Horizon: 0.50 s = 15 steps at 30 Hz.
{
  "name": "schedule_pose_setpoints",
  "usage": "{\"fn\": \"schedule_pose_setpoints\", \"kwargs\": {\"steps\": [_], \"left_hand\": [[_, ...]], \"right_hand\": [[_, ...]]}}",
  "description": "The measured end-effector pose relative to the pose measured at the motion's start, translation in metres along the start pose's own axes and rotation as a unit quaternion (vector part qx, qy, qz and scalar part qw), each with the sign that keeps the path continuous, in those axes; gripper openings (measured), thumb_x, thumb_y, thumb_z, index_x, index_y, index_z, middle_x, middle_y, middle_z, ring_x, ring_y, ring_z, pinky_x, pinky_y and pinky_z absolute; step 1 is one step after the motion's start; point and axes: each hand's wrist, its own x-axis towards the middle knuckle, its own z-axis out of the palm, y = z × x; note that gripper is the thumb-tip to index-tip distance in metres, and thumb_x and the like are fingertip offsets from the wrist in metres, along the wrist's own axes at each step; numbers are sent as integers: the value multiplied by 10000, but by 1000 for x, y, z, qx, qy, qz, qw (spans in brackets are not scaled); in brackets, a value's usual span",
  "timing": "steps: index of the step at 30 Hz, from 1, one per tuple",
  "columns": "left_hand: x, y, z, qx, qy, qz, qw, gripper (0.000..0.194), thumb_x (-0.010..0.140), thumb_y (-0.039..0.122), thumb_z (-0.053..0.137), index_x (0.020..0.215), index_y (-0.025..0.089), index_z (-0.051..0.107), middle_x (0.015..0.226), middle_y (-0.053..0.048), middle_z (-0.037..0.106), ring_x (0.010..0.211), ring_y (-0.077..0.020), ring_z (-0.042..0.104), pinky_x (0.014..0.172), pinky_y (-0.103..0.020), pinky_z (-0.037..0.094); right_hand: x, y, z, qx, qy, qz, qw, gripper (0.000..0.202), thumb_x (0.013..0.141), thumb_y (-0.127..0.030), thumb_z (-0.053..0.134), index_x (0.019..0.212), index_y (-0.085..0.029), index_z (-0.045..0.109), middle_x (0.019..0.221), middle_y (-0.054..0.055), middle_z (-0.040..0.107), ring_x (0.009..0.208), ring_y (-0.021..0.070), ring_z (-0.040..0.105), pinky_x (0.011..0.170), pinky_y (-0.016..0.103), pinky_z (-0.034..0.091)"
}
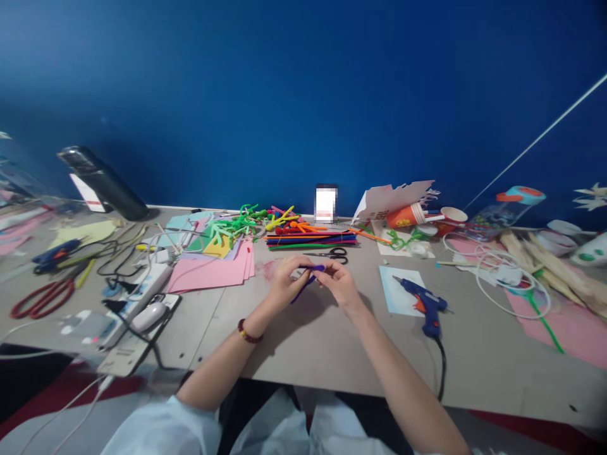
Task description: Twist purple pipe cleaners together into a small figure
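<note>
A purple pipe cleaner [320, 268] is pinched between my two hands above the middle of the table, and one end of it slants down to the left below my fingers. My left hand [288, 280] has its fingertips closed on it. From the other side, my right hand [341, 284] grips the bent part with thumb and fingers. Just beyond the hands lie black-handled scissors [337, 254] and a bundle of coloured pipe cleaners [310, 239]. The exact shape of the bend is partly hidden by my fingers.
To the right, a blue glue gun [427, 303] rests partly on a light blue sheet [396, 294], its cord running over the front edge. At left are pink paper [208, 273], a power strip [137, 300], a phone [128, 354] and red-handled scissors [45, 298]. Paper cups [408, 217] lie at the back.
</note>
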Motion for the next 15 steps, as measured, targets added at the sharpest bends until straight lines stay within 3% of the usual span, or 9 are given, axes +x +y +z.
{"fn": "schedule_pose_setpoints", "kwargs": {"steps": [6, 15], "left_hand": [[0, 0, 0, 70, 19, 60, 996, 69, 815, 178, 568, 855, 179, 625, 871, -64, 661, 866, -172, 597, 772, -328, 463], [-5, -4, 4, 157, 23, 143, 977, 185, 840, 136, 520, 978, 192, 631, 864, -50, 706, 804, -151, 631, 736, -316, 439]], "right_hand": [[2, 4, 0, 10, -21, 23, 999, 268, 616, -383, 753, 773, -188, 660, 636, -22, 580, 515, 77, 441, 466, 214, 369], [0, 0, 1, -27, -17, -21, 999, 196, 623, -363, 749, 659, -196, 654, 615, -31, 540, 516, 78, 415, 504, 237, 355]]}}
